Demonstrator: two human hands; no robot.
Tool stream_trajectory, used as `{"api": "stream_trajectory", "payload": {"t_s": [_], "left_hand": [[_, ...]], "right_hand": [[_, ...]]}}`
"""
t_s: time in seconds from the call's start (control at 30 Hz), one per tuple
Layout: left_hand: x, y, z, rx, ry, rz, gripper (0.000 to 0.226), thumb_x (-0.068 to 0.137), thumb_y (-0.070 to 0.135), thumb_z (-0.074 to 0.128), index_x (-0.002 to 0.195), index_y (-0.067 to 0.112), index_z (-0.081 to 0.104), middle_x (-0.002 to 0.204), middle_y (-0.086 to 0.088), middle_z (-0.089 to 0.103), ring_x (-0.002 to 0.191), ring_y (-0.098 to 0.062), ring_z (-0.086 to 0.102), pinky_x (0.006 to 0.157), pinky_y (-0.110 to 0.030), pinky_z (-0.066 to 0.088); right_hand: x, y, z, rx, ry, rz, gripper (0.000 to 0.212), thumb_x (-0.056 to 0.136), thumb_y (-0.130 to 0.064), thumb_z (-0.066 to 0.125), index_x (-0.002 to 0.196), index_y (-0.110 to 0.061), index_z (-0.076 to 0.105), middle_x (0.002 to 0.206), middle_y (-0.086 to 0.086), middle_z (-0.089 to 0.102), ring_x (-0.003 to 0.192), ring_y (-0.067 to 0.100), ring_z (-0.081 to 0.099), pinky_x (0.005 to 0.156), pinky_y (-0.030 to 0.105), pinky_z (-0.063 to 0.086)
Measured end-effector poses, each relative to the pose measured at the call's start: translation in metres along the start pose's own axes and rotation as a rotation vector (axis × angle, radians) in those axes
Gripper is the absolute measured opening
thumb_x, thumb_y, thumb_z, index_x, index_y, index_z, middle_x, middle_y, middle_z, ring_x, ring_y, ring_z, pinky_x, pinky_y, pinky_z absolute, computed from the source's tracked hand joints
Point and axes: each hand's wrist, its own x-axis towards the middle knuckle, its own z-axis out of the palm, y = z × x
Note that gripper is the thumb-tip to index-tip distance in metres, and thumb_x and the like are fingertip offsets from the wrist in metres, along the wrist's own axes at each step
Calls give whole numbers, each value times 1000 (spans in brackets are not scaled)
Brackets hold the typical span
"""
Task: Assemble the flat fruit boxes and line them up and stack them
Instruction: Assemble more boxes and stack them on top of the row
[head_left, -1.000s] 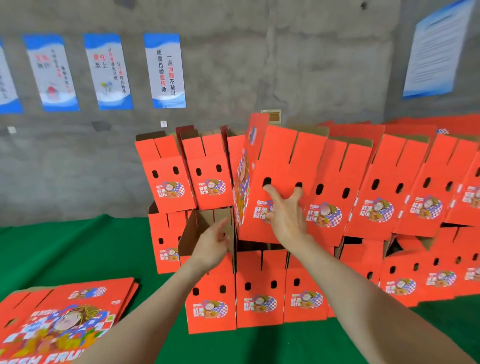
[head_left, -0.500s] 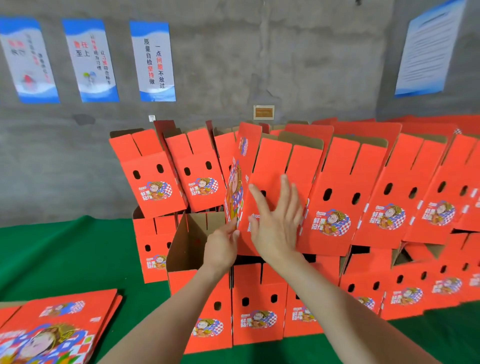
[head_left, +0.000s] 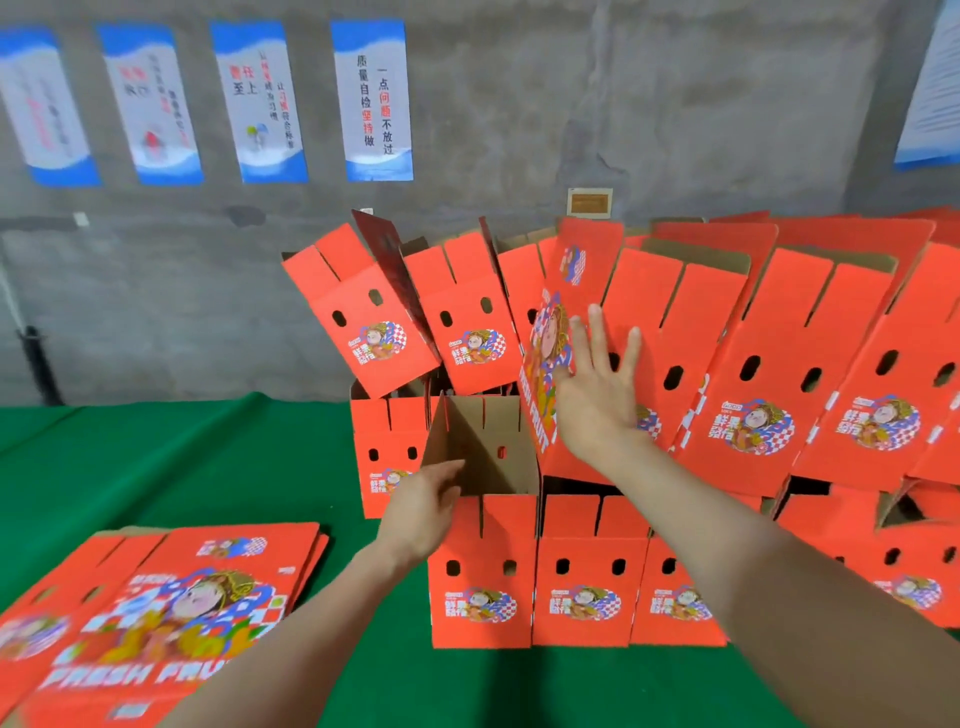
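The right hand (head_left: 597, 384) lies flat, fingers spread, pressing the tilted fruit box (head_left: 670, 306), whose long axis leans up and rightward from the palm. The left hand (head_left: 431, 512), relaxed and holding nothing, sits lower left at the brown flap (head_left: 467, 441) of the open box (head_left: 480, 571).

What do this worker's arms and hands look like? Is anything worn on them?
Nothing is worn, as far as the view shows. The left hand and right hand have no gloves, and no ring shows on the fingers. The forearms run to the picture's edge with no sleeve, watch or bracelet in view.
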Motion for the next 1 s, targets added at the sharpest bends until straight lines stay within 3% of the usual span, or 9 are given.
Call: {"api": "stream_trajectory", "payload": {"t_s": [0.13,0.27,0.5,0.6,0.67,0.73,0.8,0.9,1.0], "left_hand": [[-17,-31,-27,28,132,-36,29,93,7,54,119,9,66,121,-7,66,115,-21,60,94,-19,38],[-37,-66,-64,-29,212,-76,21,94,8,55,108,6,71,110,-7,71,99,-11,63,81,-2,36],[-109,-205,-148,38,391,-450,17,95,11,56,92,4,71,89,-16,72,86,-29,67,64,-25,34],[-145,-267,-174,162,389,-599,25,94,10,54,73,5,65,76,-23,67,79,-38,64,60,-33,31],[-163,-303,-178,226,353,-674,38,94,11,53,57,14,47,71,-27,63,76,-43,62,58,-36,29],[-174,-330,-177,256,297,-732,28,93,12,54,65,13,56,85,-27,67,85,-44,63,62,-37,35],[-179,-351,-172,279,235,-752,17,93,17,56,100,7,68,110,-22,66,103,-38,62,78,-37,44],[-174,-380,-160,432,-7,-713,51,97,35,48,142,16,39,154,-12,28,140,-26,31,109,-42,30],[-160,-393,-139,524,-248,-665,66,99,49,30,153,22,1,160,2,-14,147,-20,-10,117,-49,4]], "right_hand": [[2,-20,-19,71,32,24,55,80,-15,60,133,-14,48,157,24,-3,141,43,-20,106,67,-13],[-2,-60,-29,448,259,-20,41,86,-20,60,126,-10,57,152,23,27,146,39,5,114,54,-8],[-26,-181,-35,883,300,-258,17,81,0,65,97,4,68,113,24,62,117,43,52,110,50,29],[-37,-238,-26,884,205,-363,15,86,-2,61,98,4,68,113,21,63,117,38,53,111,45,30],[-42,-274,-18,869,105,-422,20,91,-8,57,105,2,67,118,18,61,120,32,50,112,36,23],[-47,-305,-6,867,23,-450,25,95,-16,51,113,-3,64,123,12,58,123,26,45,111,29,19],[-53,-331,11,841,-51,-456,29,99,-23,44,119,-10,60,126,4,55,123,20,43,109,24,16],[-60,-355,35,815,-186,-425,30,101,-28,40,122,-15,56,127,0,54,122,17,41,109,24,20],[-64,-368,54,795,-313,-357,30,101,-28,41,122,-14,56,127,1,55,122,18,43,107,27,28]]}}
